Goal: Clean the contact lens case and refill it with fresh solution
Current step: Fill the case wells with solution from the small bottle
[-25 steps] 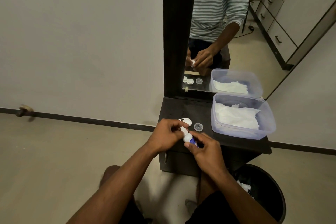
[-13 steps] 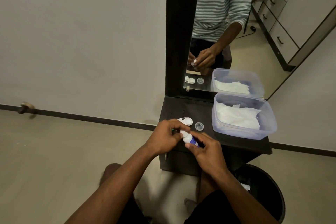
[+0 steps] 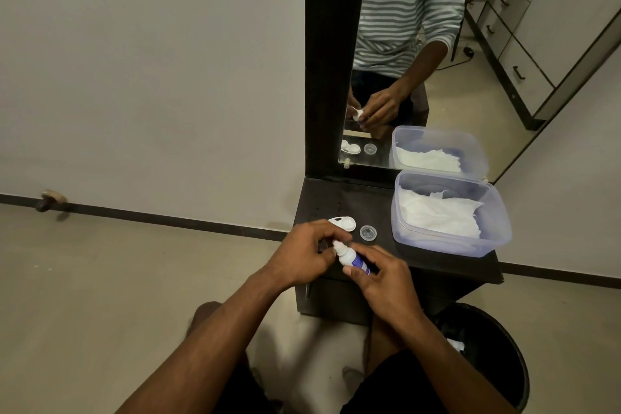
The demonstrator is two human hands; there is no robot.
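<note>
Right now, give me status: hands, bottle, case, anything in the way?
Left hand on bottle cap, right hand grips bottle. Case sits open on table, loose cap beside it. Nothing between bottle and case.

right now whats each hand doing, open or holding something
Left hand: fingers pinch the cap end of the solution bottle.
Right hand: grips the solution bottle's body.

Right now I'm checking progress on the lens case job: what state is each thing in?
solution bottle: tilted, held in right hand, left hand pinching its cap end
lens case: on the shelf, open
clear cap: loose on the shelf
plastic tub: lidless, holds white tissue
</note>
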